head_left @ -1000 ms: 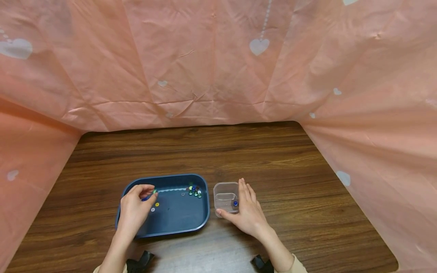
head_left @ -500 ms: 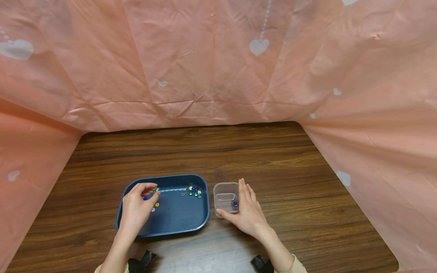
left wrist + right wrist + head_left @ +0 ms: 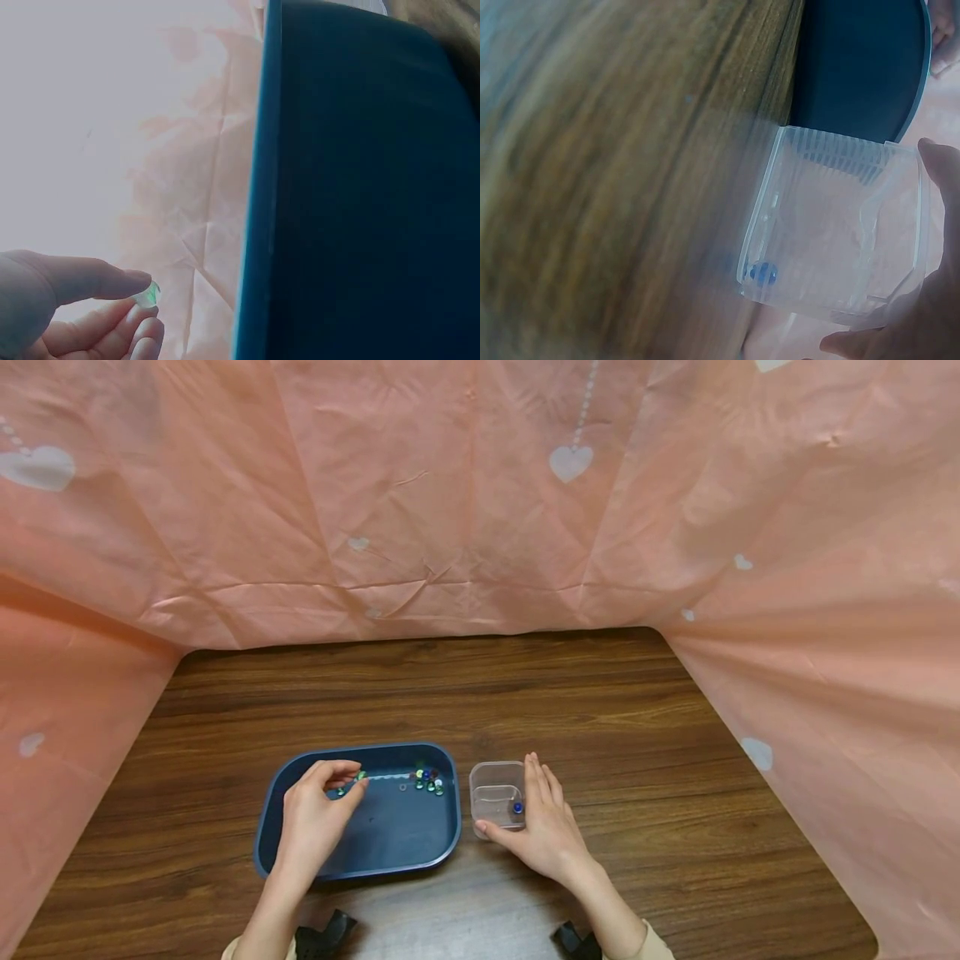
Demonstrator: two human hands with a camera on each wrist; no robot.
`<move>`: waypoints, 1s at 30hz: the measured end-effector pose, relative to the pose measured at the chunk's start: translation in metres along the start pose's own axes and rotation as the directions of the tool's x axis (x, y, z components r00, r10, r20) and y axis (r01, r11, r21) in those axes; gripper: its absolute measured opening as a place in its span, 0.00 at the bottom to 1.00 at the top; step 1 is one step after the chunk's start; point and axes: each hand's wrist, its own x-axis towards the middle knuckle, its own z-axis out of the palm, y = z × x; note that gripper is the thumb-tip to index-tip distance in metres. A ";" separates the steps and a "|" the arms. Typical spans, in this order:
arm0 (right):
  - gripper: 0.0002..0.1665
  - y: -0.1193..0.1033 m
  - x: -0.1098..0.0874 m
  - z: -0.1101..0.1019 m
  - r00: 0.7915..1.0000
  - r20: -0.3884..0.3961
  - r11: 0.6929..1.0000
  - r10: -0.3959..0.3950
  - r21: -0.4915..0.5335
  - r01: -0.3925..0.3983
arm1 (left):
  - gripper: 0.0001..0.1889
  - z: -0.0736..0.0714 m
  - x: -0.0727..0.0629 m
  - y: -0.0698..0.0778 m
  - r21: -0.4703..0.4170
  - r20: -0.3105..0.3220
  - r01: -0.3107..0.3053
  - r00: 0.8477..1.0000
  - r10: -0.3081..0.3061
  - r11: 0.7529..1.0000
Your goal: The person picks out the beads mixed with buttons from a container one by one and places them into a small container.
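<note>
A green-tinted clear glass marble [image 3: 152, 295] is pinched between the thumb and fingertips of my left hand [image 3: 318, 810]. That hand is raised over the left part of a dark blue tray [image 3: 390, 843]. Toward the tray's far right corner lie several marbles [image 3: 430, 783], mostly green, with a blue one among them. My right hand [image 3: 551, 822] holds a clear plastic box [image 3: 491, 768] beside the tray, the thumb at its near side and the fingers along its right side. Inside the box sits a blue marble [image 3: 517, 807].
A small pale ring [image 3: 402, 787] lies in the tray, left of the marble cluster. The wooden tabletop [image 3: 450, 693] extends behind and to the right. Pink cloth [image 3: 465, 527] with white hearts hangs around the table.
My left hand has moved right across the tray with the green marble, now covering the yellow and white pieces seen earlier. The right hand and the box have stayed in place.
</note>
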 end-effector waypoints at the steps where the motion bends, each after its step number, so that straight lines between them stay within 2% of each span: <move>1: 0.72 0.000 0.000 0.000 1.000 0.002 1.000 0.000 0.001 0.000 | 0.12 0.000 -0.001 0.001 -0.001 0.004 -0.001 1.000 0.001 1.000; 30: 0.72 0.000 0.000 -0.001 1.000 -0.001 1.000 0.009 0.004 -0.009 | 0.11 0.014 -0.003 0.015 -0.033 0.007 -0.089 0.996 0.089 0.996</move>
